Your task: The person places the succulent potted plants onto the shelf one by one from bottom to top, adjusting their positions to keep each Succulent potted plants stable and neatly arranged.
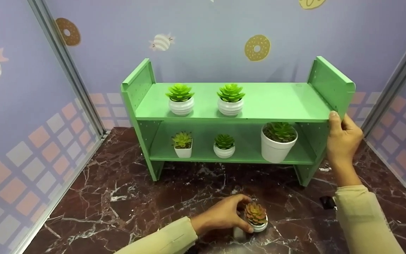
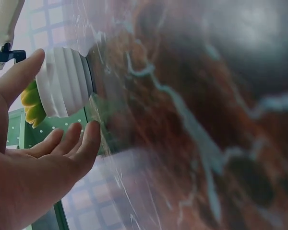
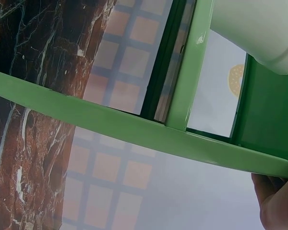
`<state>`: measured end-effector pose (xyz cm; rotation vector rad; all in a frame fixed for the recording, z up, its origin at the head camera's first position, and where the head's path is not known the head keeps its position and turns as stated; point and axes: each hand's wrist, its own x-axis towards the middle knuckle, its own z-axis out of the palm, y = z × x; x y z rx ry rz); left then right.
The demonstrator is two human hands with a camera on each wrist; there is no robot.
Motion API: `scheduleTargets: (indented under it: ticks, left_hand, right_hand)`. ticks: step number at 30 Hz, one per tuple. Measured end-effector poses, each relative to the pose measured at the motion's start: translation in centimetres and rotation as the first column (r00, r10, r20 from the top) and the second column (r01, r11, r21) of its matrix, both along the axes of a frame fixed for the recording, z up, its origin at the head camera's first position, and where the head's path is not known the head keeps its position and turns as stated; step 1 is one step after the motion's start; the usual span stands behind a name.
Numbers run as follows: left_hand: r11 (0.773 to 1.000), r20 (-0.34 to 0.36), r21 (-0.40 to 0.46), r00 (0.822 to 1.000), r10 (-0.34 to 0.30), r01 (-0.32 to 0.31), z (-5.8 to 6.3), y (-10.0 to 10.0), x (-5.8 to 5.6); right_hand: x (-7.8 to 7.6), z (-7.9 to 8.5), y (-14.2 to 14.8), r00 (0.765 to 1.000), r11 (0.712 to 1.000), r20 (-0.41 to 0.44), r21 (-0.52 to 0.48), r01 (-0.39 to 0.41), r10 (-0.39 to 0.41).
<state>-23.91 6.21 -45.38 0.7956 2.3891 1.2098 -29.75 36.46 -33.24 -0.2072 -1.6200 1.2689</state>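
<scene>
A small reddish-brown succulent in a white ribbed pot [image 1: 258,227] stands on the dark marbled table. My left hand [image 1: 226,214] is around its left side, with the thumb by the pot and the fingers spread behind. In the left wrist view, a gap shows between the lower fingers and the white pot [image 2: 65,81]. At the right end of a green two-tier shelf [image 1: 277,102], my right hand [image 1: 344,141] grips the side panel, thumb on its front edge. The right wrist view shows part of that hand [image 3: 283,206] against the green panel [image 3: 221,155].
Two bright green succulents [image 1: 181,104] [image 1: 230,106] in white pots stand on the upper tier. Below are a square-potted succulent [image 1: 183,150], a small round-potted one [image 1: 224,151] and a larger white pot [image 1: 277,148]. Patterned walls [image 1: 203,28] enclose the table. A small black object [image 1: 327,202] is by the right sleeve.
</scene>
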Motion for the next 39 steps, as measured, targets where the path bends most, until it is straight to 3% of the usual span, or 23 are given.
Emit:
scheduleTargets:
  ticks: [13,26,39]
  left_hand:
    - [1.000,0.024,0.000,0.999,0.026,-0.026,-0.27,0.34,-0.01]
    - [0.997,0.068,0.068,0.998,0.018,-0.023,-0.64,0.48,0.06]
    - [0.997,0.048,0.075,0.999,0.025,-0.028,-0.64,0.63,0.08]
  right_hand:
    - [-0.24,-0.01,-0.05,1.000,1.000,-0.007,0.024,0.015,-0.015]
    - [-0.22,-0.06,-0.08,1.000,1.000,-0.005,0.020,0.016,-0.016]
    - [-0.50,-0.21,0.38,1.000,1.000,-0.014,0.017,-0.008,0.008]
